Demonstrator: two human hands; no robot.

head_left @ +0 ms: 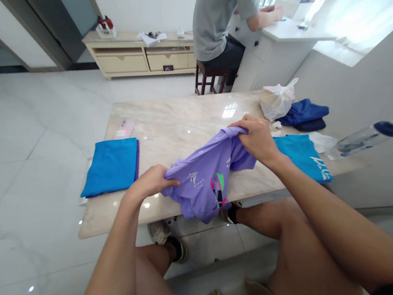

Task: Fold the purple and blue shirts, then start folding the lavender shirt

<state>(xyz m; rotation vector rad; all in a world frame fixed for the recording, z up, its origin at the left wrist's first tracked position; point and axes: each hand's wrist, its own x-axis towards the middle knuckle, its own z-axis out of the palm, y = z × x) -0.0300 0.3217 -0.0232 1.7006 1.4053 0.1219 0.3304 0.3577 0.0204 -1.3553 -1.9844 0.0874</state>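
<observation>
A purple shirt (200, 182) with a white logo and a pink, green and black print is stretched between my hands over the table's near edge, its lower part hanging past the edge. My left hand (154, 180) pinches one corner of it. Higher up and to the right, my right hand (254, 136) grips the other end, where the cloth bunches. On the table's left lies a folded blue cloth (111, 165) on top of a purple one. A light blue folded cloth (298, 155) with white lettering rests to the right, beside my right forearm.
The marble table (165, 118) also bears a white plastic bag (278, 100), dark blue cloth (304, 112) and a clear bottle (362, 140) at the right. Beyond it, a person (222, 16) sits on a stool near a low cabinet (123, 61).
</observation>
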